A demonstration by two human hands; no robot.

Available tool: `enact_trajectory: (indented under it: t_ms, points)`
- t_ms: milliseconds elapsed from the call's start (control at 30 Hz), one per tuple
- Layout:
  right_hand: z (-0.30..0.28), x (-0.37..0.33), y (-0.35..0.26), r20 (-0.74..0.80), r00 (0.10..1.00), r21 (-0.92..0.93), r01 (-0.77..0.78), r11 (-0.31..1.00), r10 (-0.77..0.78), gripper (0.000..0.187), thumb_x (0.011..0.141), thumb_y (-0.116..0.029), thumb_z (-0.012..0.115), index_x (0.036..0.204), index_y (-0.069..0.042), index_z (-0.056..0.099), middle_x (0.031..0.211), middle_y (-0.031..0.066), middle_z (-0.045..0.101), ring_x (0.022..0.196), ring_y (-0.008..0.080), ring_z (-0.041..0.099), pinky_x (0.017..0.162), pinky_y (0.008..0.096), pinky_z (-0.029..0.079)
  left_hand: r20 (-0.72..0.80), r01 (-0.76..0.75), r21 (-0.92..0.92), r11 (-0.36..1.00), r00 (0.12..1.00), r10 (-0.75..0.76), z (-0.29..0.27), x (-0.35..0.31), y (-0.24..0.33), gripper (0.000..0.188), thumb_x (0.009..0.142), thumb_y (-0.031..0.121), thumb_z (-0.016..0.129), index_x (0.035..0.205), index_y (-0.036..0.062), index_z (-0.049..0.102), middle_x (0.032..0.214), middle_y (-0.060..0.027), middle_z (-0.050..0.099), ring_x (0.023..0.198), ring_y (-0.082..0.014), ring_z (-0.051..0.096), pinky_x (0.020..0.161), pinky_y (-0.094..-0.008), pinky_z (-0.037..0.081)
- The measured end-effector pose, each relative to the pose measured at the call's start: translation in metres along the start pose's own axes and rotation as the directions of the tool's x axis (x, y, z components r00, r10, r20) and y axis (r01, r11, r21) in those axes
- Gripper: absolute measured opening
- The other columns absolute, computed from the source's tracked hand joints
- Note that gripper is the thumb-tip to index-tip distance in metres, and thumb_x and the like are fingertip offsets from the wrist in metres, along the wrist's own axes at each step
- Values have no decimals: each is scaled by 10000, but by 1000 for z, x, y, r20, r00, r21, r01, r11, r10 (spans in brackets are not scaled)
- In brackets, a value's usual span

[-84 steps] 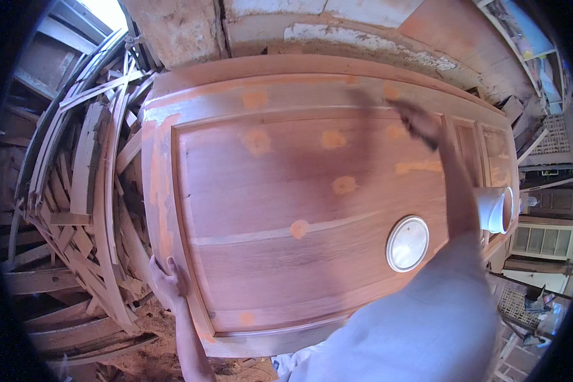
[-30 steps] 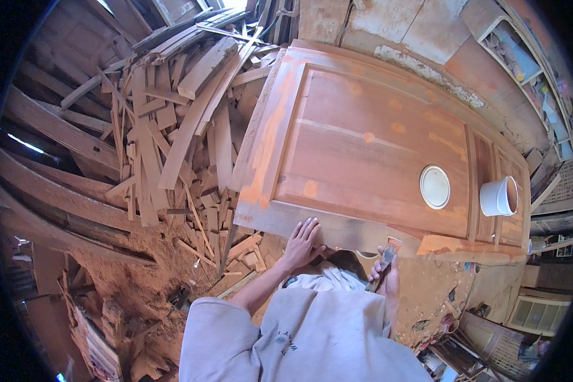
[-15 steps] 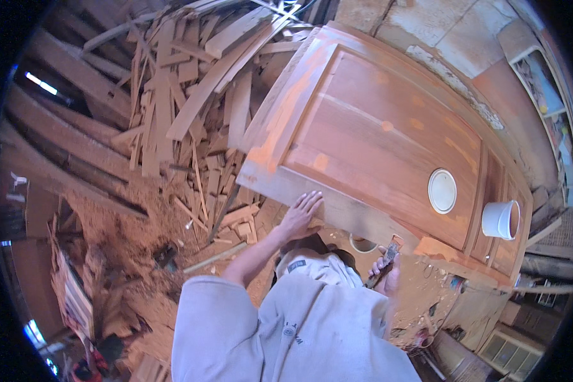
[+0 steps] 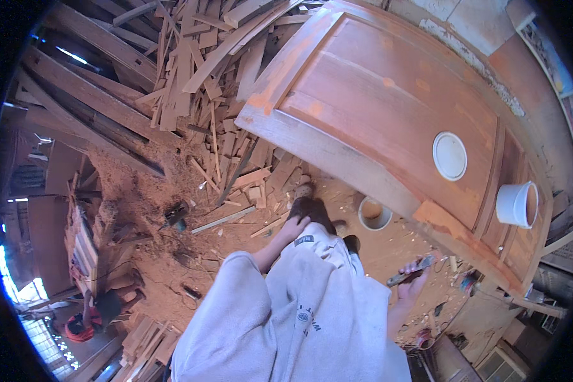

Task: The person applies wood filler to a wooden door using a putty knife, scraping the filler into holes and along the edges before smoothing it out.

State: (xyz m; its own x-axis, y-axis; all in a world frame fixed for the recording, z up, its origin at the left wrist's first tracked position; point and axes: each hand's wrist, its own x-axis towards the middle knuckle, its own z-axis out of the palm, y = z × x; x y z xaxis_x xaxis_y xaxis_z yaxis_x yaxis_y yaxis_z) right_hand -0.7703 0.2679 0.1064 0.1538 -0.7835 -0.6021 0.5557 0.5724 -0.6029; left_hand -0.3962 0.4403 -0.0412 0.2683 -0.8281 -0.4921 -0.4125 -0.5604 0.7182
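Note:
In my right hand (image 4: 412,288) is a putty knife (image 4: 405,277) with a dark handle and a short blade. I hold it out to the right of my body, apart from the panelled wooden door (image 4: 388,114). My left hand (image 4: 293,228) is down by my dark-clad leg, off the door, its fingers loosely extended and partly hard to make out. Orange filler patches (image 4: 439,216) mark the door's near edge and face. A round white lid (image 4: 449,156) and a white bucket (image 4: 514,204) rest on the door.
Another bucket (image 4: 375,214) with tan contents stands on the floor under the door's near edge. Heaped wood offcuts (image 4: 191,70) lie at the far left, with sawdust and scraps (image 4: 146,210) below. A person in red (image 4: 86,326) is at the lower left.
My left hand has left the door's near edge and dropped to my leg. My right hand, still holding the putty knife, has drawn away from the door edge, rightward and nearer.

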Motion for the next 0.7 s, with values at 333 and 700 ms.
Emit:
enact_trajectory:
  t_ms: [333, 700]
  points:
    - [-33, 29, -12, 61, 990, 276, 105, 955, -126, 259, 980, -413, 517, 925, -167, 576, 702, -26, 469, 690, 141, 489, 698, 372, 452, -150, 415, -54, 908, 896, -418, 7, -42, -17, 529, 918, 438, 524, 1136, -35, 614, 1093, -275, 651, 1067, -405, 617, 930, -450, 483]
    - [2, 109, 84, -80, 986, -600, 67, 797, -144, 378, 981, -427, 536, 815, -90, 582, 695, -27, 527, 640, 69, 489, 593, 243, 414, -63, 318, -566, 760, 903, -424, 15, 50, -45, 432, 961, 396, 538, 1076, -7, 642, 983, -111, 687, 864, -219, 653, 761, -364, 513]
